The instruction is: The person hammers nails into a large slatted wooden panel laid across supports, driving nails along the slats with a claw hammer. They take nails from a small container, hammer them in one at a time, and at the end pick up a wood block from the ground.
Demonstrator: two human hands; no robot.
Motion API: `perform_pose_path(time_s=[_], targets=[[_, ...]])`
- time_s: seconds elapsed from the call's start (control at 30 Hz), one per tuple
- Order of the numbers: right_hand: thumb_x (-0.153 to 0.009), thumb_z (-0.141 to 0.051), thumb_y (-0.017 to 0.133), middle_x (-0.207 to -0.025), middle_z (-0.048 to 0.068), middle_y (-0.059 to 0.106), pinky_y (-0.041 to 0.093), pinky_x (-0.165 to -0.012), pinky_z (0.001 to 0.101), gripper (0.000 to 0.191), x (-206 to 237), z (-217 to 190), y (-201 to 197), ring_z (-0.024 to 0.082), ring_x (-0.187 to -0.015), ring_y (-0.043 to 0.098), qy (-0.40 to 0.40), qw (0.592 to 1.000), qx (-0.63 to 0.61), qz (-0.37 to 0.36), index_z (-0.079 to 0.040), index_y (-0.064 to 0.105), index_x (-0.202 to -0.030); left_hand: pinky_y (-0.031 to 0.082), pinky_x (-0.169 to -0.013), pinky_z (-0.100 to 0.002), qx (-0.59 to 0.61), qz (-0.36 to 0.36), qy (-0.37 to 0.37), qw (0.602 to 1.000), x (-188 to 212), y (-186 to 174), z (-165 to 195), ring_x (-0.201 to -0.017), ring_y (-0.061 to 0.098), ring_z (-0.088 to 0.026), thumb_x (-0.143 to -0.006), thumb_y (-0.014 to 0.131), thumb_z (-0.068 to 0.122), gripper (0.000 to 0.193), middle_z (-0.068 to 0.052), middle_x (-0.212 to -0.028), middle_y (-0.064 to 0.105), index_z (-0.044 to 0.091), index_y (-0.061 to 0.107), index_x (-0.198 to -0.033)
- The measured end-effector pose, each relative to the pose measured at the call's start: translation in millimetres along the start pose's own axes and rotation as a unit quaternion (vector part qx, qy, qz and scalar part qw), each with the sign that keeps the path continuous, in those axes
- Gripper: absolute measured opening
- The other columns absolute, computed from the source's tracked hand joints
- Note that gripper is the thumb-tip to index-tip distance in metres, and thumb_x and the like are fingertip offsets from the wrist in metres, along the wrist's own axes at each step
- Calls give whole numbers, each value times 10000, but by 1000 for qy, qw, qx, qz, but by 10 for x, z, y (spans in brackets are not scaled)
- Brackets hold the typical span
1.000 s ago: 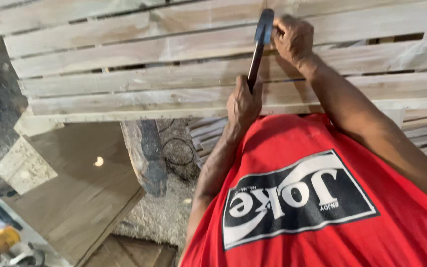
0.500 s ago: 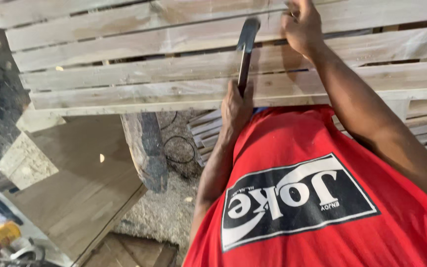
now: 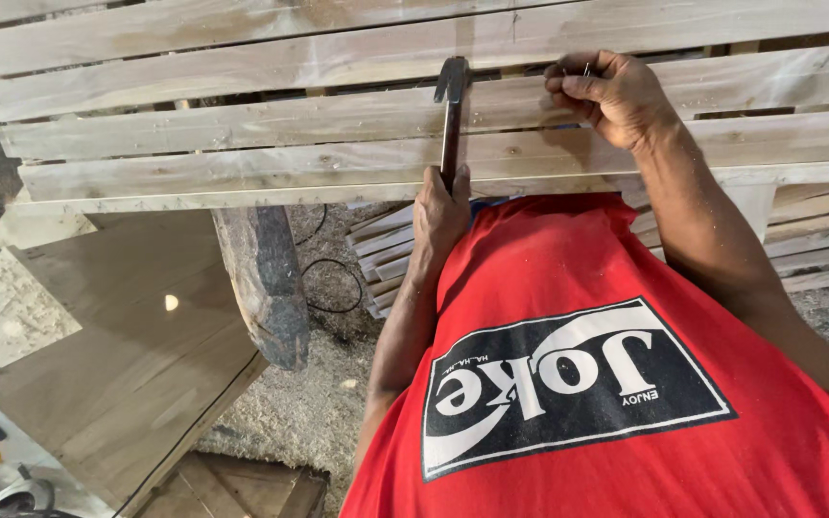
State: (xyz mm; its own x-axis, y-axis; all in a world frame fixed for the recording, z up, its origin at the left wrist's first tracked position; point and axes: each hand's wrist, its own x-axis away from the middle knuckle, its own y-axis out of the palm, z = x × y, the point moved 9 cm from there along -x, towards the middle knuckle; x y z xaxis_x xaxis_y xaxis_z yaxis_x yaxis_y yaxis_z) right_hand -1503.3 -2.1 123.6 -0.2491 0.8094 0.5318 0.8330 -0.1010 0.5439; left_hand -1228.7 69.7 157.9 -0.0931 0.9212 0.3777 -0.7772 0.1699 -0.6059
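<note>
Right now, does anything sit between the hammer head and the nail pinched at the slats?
Nothing visible does. The hammer, held by the left hand, has its head over the wooden slats, left of the nail pinched by the right hand. Only bare slat surface lies between them.

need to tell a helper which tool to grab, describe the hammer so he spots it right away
Start at the big frame of pale wooden slats filling the top of the view. Near its middle, the left hand grips a hammer by its dark handle, metal head lying against the slats. It is the only dark, slim thing standing across the pale boards.
</note>
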Motion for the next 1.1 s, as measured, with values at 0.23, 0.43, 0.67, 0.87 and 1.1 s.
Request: perform_pose_path(time_s=[0.23, 0.43, 0.67, 0.87, 1.1], targets=[[-1016, -6, 748, -1023, 103, 729, 639, -830, 306, 87, -66, 195, 50, 177, -912, 730, -34, 998, -19, -39, -31, 688, -1073, 512, -705, -563, -4, -10, -28, 1000, -7, 9, -42, -817, 680, -498, -984, 606, 479, 440, -265, -837, 702, 42, 559, -1005], [-1051, -117, 751, -996, 65, 734, 616, -695, 299, 98, -65, 66, 140, 132, -822, 746, -215, 868, 446, 43, -82, 664, -1080, 511, -712, -562, 4, -7, -19, 1000, -15, 1, -35, -832, 682, -495, -988, 600, 479, 442, -263, -845, 705, 40, 552, -1011], [-1020, -171, 769, -890, 61, 716, 594, -711, 368, 143, 84, 31, 235, 197, -796, 704, -236, 632, 736, 53, -86, 674, -956, 510, -702, -561, 10, -3, 0, 1000, -20, -6, -50, -815, 679, -494, -991, 612, 464, 443, -253, -838, 706, 27, 535, -998], [-1026, -109, 741, -1029, 82, 724, 588, -742, 387, 96, 57, -271, 459, 239, -882, 708, -310, 579, 752, 52, -88, 732, -1119, 523, -701, -538, 17, -22, -3, 1000, -27, 25, -47, -791, 688, -474, -992, 592, 491, 465, -249, -811, 695, 29, 538, -989], [-1057, -113, 751, -1015, 68, 768, 583, -798, 326, 90, -357, -491, 553, 169, -889, 719, -367, 764, 526, 70, -65, 753, -1132, 523, -713, -544, -1, -36, -17, 999, 3, -64, -65, -828, 688, -479, -979, 589, 524, 486, -259, -845, 703, 39, 575, -1006]])
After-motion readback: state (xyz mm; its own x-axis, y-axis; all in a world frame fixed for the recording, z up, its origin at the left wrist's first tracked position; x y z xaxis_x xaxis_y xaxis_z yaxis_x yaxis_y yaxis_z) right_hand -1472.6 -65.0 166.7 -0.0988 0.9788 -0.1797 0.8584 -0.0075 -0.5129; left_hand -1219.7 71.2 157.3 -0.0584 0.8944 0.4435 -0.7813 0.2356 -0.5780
